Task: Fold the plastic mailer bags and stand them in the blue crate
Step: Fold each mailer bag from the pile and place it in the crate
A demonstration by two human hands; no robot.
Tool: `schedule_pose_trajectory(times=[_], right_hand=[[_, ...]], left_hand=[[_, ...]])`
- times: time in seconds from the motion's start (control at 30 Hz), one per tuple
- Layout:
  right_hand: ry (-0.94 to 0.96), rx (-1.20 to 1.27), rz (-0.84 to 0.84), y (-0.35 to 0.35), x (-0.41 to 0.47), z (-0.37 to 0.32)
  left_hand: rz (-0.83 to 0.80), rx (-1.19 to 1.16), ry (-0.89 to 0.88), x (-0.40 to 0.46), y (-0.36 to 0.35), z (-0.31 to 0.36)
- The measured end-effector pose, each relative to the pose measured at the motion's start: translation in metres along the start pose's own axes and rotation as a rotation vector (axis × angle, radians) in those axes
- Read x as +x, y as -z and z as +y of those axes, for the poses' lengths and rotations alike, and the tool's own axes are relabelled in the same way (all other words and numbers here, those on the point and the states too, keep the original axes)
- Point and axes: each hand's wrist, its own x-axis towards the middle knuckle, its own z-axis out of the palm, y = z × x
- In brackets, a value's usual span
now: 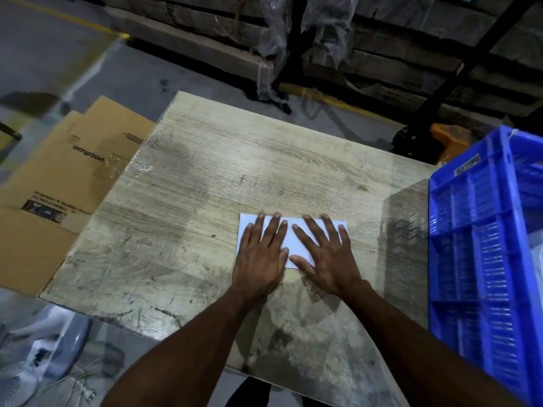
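A white plastic mailer bag (293,239), folded into a flat rectangle, lies on the wooden table (223,171). My left hand (261,259) presses flat on its left half with fingers straight and spread. My right hand (326,257) presses flat on its right half in the same way. Both hands hide most of the bag. The blue crate (484,245) stands at the table's right edge, to the right of my right hand; its inside is mostly out of view.
Flattened cardboard boxes (67,183) lie on the floor to the left of the table. Pallets with plastic-wrapped cartons (264,30) stand behind it. Loose clear plastic (44,348) lies on the floor at the lower left. An orange object (449,139) sits behind the crate.
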Motion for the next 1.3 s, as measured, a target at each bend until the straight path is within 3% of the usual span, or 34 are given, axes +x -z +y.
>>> schedule_pose_trajectory(times=[0.33, 0.53, 0.73, 0.9, 1.3], right_hand=[[-0.133, 0.072, -0.018, 0.002, -0.009, 0.008], [-0.206, 0.082, -0.006, -0.002, -0.019, -0.001], [-0.239, 0.055, -0.079, 0.006, -0.019, -0.01], [0.094, 0.011, 0.139, 0.0, -0.038, -0.029], [0.136, 0.004, 0.346, 0.005, -0.022, -0.034]], left_hand=[[0.003, 0.085, 0.062, -0.018, 0.004, -0.018], [-0.108, 0.125, -0.079, 0.0, 0.005, -0.039], [-0.111, 0.11, -0.083, 0.002, 0.005, -0.041], [-0.131, 0.115, -0.078, 0.003, 0.006, -0.04], [-0.09, 0.095, -0.192, -0.01, 0.014, -0.041]])
